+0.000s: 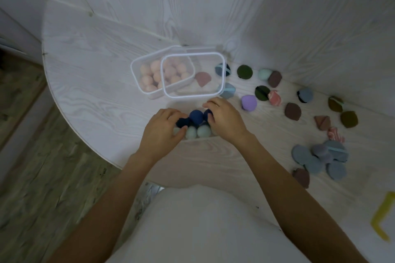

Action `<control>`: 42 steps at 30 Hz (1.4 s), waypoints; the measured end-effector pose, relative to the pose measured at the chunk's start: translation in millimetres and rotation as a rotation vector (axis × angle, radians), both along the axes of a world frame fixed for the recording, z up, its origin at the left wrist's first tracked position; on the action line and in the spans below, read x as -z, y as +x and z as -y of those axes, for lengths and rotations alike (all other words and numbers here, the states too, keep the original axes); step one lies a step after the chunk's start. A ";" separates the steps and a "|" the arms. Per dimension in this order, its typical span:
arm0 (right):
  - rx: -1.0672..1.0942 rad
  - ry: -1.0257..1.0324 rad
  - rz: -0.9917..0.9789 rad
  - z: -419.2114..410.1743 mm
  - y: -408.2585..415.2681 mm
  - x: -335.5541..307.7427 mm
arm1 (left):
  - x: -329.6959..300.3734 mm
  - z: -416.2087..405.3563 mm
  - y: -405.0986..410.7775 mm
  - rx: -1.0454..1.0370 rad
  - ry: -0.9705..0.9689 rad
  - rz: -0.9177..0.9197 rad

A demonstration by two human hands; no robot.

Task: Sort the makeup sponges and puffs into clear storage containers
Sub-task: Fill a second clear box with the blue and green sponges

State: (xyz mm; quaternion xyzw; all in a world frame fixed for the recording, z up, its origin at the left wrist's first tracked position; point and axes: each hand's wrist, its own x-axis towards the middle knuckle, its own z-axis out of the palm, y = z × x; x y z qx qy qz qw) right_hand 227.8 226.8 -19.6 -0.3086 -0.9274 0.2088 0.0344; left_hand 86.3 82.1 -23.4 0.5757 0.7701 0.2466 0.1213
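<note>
Both hands work at the middle of the frame: my left hand curls its fingers onto a dark navy sponge, and my right hand pinches another navy sponge, with a third navy one between them above a row of pale mint sponges. I cannot tell whether a clear container wall surrounds this cluster.

I judge the risk is rolling: these round sponges, crowded together, could be nudged toward the near table edge. A clear lid leaning over the container of peach sponges could slide. Loose puffs lie scattered at right.

White wood-grain round table, panelled corner walls, wood-look floor at lower left.
</note>
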 end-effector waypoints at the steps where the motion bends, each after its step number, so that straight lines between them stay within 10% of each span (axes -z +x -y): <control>1: -0.042 0.039 0.090 -1.4 1.2 0.6 | 1.5 -4.3 3.3 0.013 -0.019 -0.002; 14: -0.092 -0.033 0.147 -0.9 3.8 -8.3 | 10.4 -38.8 6.8 0.089 -0.269 -0.024; 24: 0.403 0.039 -0.185 -62.9 98.0 -30.2 | -31.7 -118.5 57.4 0.379 0.219 0.019; 34: 0.384 -0.058 0.126 -114.9 136.6 35.3 | 24.4 -291.3 107.0 0.323 -0.196 0.049; 42: 0.373 -0.108 0.046 -109.0 146.3 53.1 | 37.7 -295.8 109.8 0.279 -0.173 -0.045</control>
